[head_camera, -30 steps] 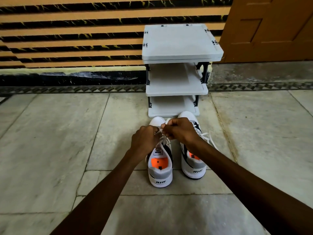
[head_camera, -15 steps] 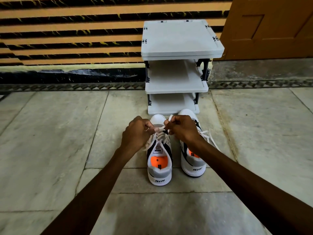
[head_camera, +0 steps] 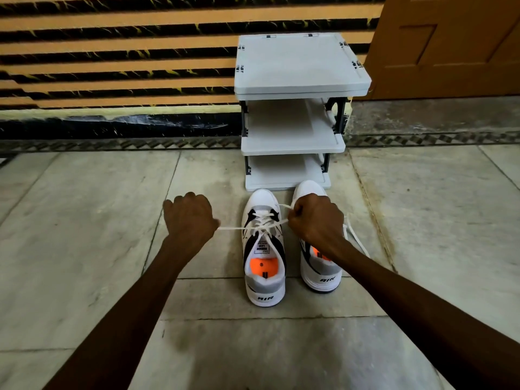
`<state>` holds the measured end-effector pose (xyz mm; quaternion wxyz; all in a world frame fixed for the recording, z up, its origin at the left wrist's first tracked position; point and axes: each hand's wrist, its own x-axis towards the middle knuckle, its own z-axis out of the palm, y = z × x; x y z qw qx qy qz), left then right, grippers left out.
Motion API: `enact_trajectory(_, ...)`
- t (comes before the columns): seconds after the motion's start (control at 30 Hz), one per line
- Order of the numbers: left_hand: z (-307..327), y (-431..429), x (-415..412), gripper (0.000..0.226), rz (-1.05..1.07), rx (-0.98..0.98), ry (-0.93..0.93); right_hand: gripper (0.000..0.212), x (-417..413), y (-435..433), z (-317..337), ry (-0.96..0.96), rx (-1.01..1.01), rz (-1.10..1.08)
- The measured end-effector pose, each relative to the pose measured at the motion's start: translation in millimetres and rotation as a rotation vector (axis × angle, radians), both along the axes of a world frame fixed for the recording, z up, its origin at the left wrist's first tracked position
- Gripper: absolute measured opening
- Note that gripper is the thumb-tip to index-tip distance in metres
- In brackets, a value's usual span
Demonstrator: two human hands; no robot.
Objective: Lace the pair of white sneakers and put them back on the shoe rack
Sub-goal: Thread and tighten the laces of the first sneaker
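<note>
Two white sneakers with black trim and orange insoles stand side by side on the floor, toes toward the rack. The left sneaker [head_camera: 264, 249] has its white lace [head_camera: 233, 228] crossed over the tongue and stretched taut sideways. My left hand [head_camera: 191, 218] is fisted on the lace's left end, well left of the shoe. Over the toe of the right sneaker [head_camera: 319, 273], my right hand [head_camera: 315, 220] grips the lace's other end. The right sneaker's own lace [head_camera: 353, 235] trails loose on the floor. The grey three-shelf shoe rack [head_camera: 292, 142] stands just behind the shoes, its shelves bare.
Pale stone floor tiles [head_camera: 84, 220] stretch to both sides and toward me. A striped orange-and-black wall [head_camera: 112, 66] runs behind the rack, and a brown wooden door [head_camera: 450, 46] is at the back right.
Both hands were close together over the left sneaker's tongue. They have pulled apart, the left hand far to the left, drawing the lace tight across the shoe.
</note>
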<state>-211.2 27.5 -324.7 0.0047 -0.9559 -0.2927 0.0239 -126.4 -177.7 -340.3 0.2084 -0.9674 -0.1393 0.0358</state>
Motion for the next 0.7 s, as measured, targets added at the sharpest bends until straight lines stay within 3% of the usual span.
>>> enact_trajectory(0.07, -9, 1, -4, 0.036, -0.039, 0.174, 0.164, 0.019, -2, -2, 0, -0.045, -0.126, 0.025)
enact_trajectory(0.2, -31, -9, -4, 0.034, -0.137, 0.149, 0.307, 0.026, -5, -3, -5, -0.05, -0.319, 0.104)
enact_trajectory(0.27, -38, -16, 0, 0.03, -0.212, -0.025, 0.225, 0.025, -6, -2, -8, -0.078, -0.333, 0.12)
enact_trajectory(0.33, -41, -22, 5, 0.021, -0.209, -0.372, 0.064, 0.026, -7, -2, -9, -0.133, -0.285, 0.14)
enact_trajectory(0.4, -45, -28, 9, 0.013, -0.195, -0.596, -0.006, 0.033, -7, 3, -10, -0.128, -0.222, 0.237)
enact_trajectory(0.53, -56, -35, 12, 0.021, -0.118, -0.726, -0.076, 0.027, -15, 14, -13, 0.097, -0.149, 0.443)
enact_trajectory(0.7, -59, -43, 11, 0.041, -0.001, -0.865, -0.075, 0.024, -16, 18, -13, 0.082, -0.141, 0.44)
